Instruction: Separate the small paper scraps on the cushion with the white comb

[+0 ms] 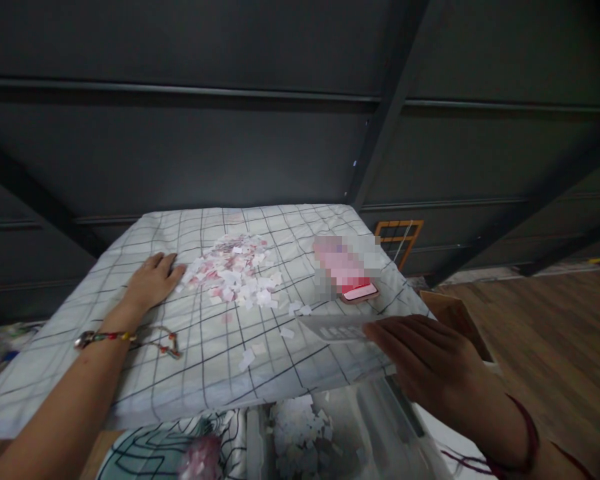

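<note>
My left hand (155, 279) lies on the checked tablecloth (260, 333), fingers stretched out and nothing held. Its fingertips are beside a heap of small white and pink paper scraps (237, 273). In my right hand (433, 357), near the table's front right edge, is a flat whitish plastic piece with slots (333, 330); its exact kind is unclear. It is held low over the cloth, and my fingers hide its right end. A few loose scraps (247, 360) lie between the heap and the front edge. Below that edge, a clear plastic bin (375, 427) holds more scraps (300, 423).
A phone (360, 292), partly pixelated, lies on the table's right side. Dark wall panels (230, 147) stand behind the table. An open cardboard box (455, 320) is on the wooden floor (555, 340) at right. Patterned fabric (140, 450) shows beneath the front edge.
</note>
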The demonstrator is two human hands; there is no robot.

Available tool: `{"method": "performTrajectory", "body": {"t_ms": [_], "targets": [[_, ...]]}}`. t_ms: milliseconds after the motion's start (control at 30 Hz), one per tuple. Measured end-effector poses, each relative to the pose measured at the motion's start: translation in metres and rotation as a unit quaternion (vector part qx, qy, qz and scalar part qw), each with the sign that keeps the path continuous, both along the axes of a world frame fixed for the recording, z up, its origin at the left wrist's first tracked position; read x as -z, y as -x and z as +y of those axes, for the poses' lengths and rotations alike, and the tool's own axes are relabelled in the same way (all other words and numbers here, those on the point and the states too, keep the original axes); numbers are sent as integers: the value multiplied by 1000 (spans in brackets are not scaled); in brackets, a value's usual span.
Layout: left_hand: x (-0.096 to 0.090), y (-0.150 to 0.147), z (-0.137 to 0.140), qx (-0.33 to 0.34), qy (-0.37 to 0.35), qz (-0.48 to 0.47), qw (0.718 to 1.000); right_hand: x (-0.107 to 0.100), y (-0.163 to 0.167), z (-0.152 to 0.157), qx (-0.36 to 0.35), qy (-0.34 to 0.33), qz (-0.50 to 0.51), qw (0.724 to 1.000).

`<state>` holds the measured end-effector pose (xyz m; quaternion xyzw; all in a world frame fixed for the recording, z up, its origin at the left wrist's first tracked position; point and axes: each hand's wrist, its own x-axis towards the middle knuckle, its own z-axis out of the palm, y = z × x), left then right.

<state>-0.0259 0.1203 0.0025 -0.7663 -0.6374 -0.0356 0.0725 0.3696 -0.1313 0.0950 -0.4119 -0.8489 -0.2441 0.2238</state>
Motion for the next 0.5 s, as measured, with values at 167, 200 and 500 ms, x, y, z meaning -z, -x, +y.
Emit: {"method": "performTrajectory", "body": {"t_ms": [167,200,500], "targets": [[-5,-4,-3,-18,35,25,999,-2,4,-1,-20,15,-2,1000],[-5,-4,-2,-18,36,24,999,-3,5,-2,-21,16,-5,1000],[1,1,-1,-16,7,-7,1000,-8,11,-6,-27,35,-12,999]]}}
